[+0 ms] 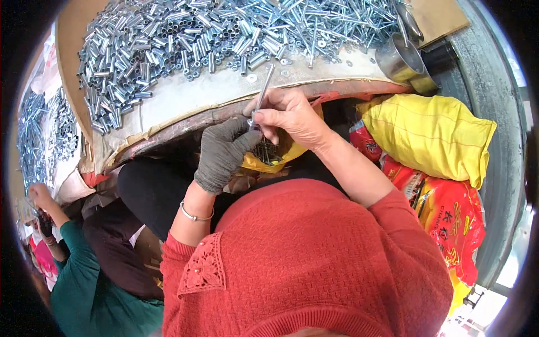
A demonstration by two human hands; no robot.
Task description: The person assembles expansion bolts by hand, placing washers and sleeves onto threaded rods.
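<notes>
Held: one metal fastener [265, 87], pinched in fingers of left hand [220, 151] and right hand [292, 117]. Risk: dropping into yellow bag [296, 149] (smooth metal, slackened pinch).

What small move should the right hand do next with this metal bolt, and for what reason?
Perhaps the right hand should turn the metal bolt slightly while the gloved left hand steadies its lower end. Both hands meet there and partly hide it, so a small turn may show it better.
</notes>
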